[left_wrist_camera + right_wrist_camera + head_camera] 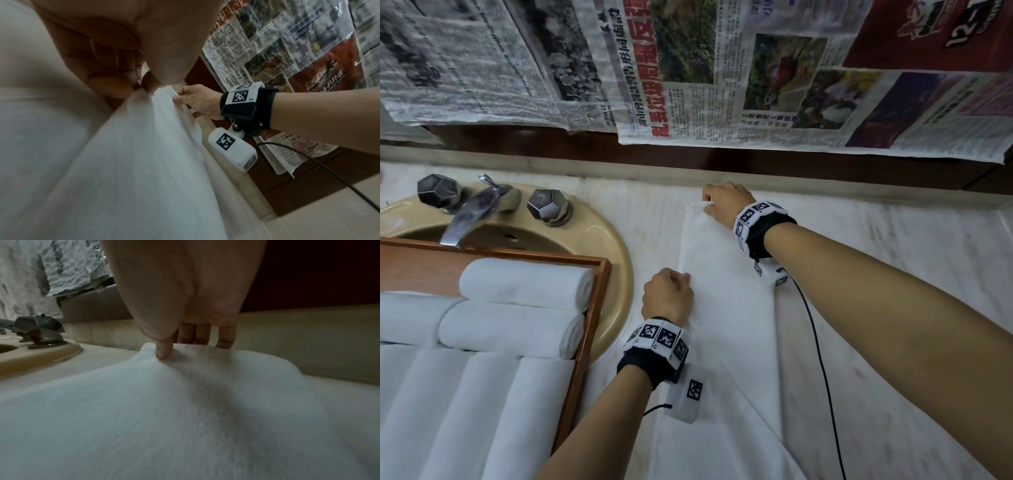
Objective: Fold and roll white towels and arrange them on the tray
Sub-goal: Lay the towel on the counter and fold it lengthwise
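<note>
Fold step: towel (726, 308) flat on counter, right of tray (582, 329). Left hand (667, 296) pinches its left edge; right hand (726, 204) pinches far corner. Next, likely: carry edge over, align

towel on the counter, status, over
Left hand and right hand both pinch the towel. Half folded, not rolled. Nothing in the way.
</note>
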Tool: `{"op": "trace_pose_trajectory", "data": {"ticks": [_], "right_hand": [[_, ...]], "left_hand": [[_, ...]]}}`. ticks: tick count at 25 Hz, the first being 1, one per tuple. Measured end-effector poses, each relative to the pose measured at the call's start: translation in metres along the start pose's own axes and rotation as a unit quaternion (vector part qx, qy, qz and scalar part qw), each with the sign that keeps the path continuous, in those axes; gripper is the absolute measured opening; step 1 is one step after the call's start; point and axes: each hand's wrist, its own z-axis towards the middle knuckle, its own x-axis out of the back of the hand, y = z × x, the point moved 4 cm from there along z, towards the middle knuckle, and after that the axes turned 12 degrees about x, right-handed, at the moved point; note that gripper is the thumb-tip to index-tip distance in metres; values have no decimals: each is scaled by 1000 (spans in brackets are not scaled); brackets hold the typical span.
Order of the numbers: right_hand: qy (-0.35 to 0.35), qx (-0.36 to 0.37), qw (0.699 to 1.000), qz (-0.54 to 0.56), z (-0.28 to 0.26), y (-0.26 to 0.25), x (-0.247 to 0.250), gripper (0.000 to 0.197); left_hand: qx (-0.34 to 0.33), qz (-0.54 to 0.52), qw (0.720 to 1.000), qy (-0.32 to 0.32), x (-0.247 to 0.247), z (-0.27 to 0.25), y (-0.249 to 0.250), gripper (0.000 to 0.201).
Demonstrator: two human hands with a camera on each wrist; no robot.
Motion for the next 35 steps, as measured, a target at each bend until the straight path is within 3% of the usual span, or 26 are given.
{"op": "trace_pose_trajectory", "data": {"ticks": [9,13,15,17,19,22,26,27,29,30,33,34,35], "right_hand": [[0,9,998,-65,4,-7,-14,21],[-12,-6,996,-92,-11,-11,-19,38],[0,67,995,-79,-41,-19,-29,52],[-78,224,969,-71,-77,-29,-43,59],[-159,278,941,-109,-83,-18,-50,62],[-129,121,980,-86,-57,7,-39,67],[-144,214,962,-94,-65,-10,-51,71],[-149,176,969,-85,-62,2,-50,70],[-113,33,991,-62,-65,29,-37,73],[-90,32,993,-69,-70,34,-33,74],[-124,213,964,-98,-97,17,-45,71],[-147,209,963,-90,-102,20,-47,70],[-152,145,975,-70,-102,34,-47,69]], "left_hand": [[14,51,999,14,1,6,-3,24],[33,44,998,4,-2,10,-2,21],[37,40,999,-3,-3,13,-2,20],[42,44,998,-11,-2,16,-1,20],[47,56,997,-18,-2,17,1,23],[58,64,996,-22,-2,19,3,26],[64,67,996,-17,-1,19,7,28],[65,67,996,-13,0,19,7,27],[69,69,995,-7,-1,20,7,26],[72,65,995,-6,-2,21,6,26],[71,66,995,-11,-1,20,6,28],[71,64,995,-8,0,19,6,28],[67,65,996,-4,0,17,8,28]]}}
